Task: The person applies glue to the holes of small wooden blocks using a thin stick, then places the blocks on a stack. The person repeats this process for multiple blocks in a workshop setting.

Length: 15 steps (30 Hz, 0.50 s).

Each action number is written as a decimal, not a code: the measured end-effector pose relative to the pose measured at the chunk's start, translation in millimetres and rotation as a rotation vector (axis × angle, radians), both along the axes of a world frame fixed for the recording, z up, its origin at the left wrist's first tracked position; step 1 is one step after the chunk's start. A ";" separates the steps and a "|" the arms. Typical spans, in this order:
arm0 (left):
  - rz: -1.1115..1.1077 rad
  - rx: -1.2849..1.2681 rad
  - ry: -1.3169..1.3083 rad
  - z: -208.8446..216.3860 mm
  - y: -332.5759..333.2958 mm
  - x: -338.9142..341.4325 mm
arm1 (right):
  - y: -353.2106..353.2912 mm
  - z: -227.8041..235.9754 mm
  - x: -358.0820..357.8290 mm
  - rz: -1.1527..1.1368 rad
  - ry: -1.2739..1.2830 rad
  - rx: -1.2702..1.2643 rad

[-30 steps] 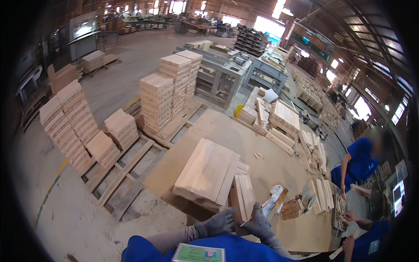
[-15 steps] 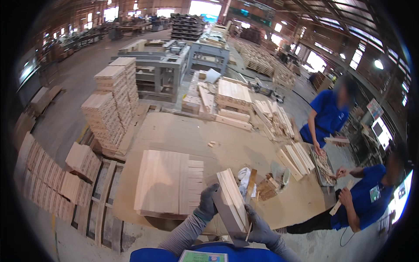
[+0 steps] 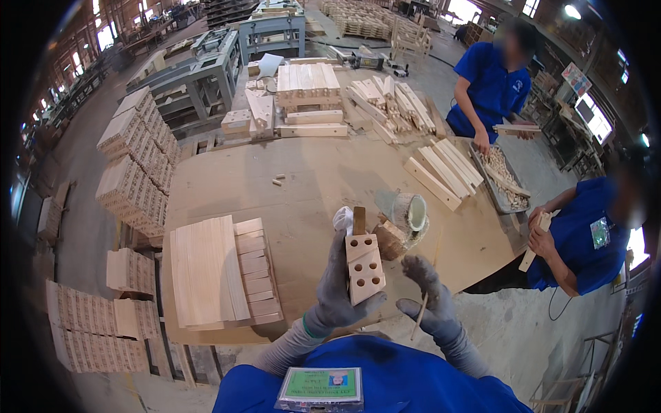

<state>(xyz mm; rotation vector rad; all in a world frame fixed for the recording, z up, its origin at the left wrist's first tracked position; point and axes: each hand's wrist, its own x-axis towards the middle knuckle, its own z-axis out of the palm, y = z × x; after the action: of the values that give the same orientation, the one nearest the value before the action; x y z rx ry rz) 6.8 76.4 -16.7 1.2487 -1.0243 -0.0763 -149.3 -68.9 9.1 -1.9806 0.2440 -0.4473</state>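
Note:
My gloved left hand is closed round a few wooden pieces held together, tilted so their end faces with round drilled holes point at me. To the right, apart from the wood, my gloved right hand holds a thin stick between thumb and fingers. Just beyond my hands are a round pot with a pale coated rim, a rough wooden block against it, a brown strip and a white crumpled cloth or bag. Flat boards lie stacked to my left.
Cardboard covers the table. Wooden bars and a tray of small pieces lie right, near two people in blue. More timber is piled at the far edge. Tall wood stacks stand left.
The wooden pieces have swung so their drilled ends face me. My right hand has let go of them and moved right with the stick. The view has shifted too.

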 end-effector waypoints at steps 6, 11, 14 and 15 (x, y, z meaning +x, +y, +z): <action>0.145 0.142 -0.141 -8.6 -30.0 -26.7 | -22.8 51.8 31.7 0.228 -0.197 -0.469; 0.086 0.107 -0.129 -105.3 -49.3 -32.0 | -33.3 22.5 38.4 0.441 -0.137 -0.684; 0.079 0.068 0.242 -104.4 -62.6 -49.2 | -43.0 12.0 42.6 0.443 -0.134 -0.679; 0.061 0.273 0.054 -91.0 -56.2 -35.3 | -48.9 8.4 42.6 0.456 -0.134 -0.646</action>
<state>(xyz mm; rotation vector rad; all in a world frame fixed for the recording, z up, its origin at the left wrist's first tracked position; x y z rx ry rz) -28.5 20.2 -107.7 1.5171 -0.9501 -0.2069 -106.7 -117.7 17.6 -2.5230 -0.4916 -0.3832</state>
